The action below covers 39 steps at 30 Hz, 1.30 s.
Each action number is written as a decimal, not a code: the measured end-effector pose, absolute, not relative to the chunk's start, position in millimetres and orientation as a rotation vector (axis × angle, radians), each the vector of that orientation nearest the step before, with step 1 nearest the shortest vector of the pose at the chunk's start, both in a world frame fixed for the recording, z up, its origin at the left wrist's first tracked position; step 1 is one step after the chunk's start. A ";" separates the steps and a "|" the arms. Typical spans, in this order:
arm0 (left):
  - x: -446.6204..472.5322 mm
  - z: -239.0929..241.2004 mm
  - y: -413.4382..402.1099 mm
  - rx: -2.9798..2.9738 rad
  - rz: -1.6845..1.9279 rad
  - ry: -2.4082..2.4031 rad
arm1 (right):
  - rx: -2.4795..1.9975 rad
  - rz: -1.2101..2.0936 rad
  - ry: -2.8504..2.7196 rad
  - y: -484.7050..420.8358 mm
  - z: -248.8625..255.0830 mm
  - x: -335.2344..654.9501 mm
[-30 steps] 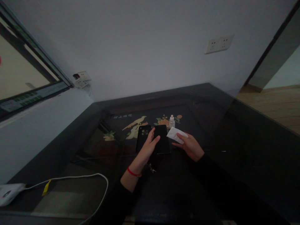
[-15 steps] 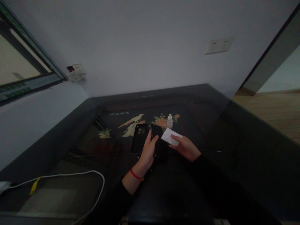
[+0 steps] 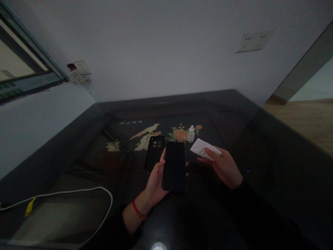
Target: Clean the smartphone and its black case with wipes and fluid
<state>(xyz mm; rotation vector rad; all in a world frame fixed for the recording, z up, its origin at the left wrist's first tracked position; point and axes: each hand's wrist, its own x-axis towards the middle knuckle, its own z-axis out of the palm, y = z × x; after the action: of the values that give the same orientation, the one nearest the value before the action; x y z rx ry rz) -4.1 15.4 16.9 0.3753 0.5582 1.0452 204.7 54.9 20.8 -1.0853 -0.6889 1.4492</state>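
My left hand [image 3: 155, 178] holds a black phone [image 3: 174, 166] lifted off the dark table [image 3: 249, 146], its dark screen facing me. A red band circles that wrist. My right hand [image 3: 225, 166] pinches a folded white wipe [image 3: 200, 147] to the right of the phone, apart from it. A black phone case [image 3: 155, 152] with camera cutouts lies flat on the table just behind the phone. A small white dropper bottle [image 3: 191, 134] stands upright beyond the wipe, on the painted flower pattern.
A white cable [image 3: 78, 191] with a yellow tag [image 3: 29, 207] loops over the table's left front. Wall sockets [image 3: 78, 71] sit at the left corner and another socket pair [image 3: 254, 40] at upper right. Wooden floor [image 3: 304, 116] shows past the table's right edge.
My left hand has picked the phone up off the table and brought it toward me. My right hand with the wipe has drawn away to the right. The view has shifted slightly.
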 end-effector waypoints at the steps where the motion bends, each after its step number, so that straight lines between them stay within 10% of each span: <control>1: -4.3 15.0 13.2 0.369 1.027 0.531 | -1.096 1.429 -0.699 56.3 19.6 205.7; 39: -0.2 3.7 -0.4 0.258 0.880 0.454 | -1.037 1.583 -0.566 53.9 24.1 202.9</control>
<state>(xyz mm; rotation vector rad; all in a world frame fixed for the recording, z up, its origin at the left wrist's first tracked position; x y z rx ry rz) -0.2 -0.4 3.7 0.2580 0.4537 0.8804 202.9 53.9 24.1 -1.0374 -0.5655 1.5826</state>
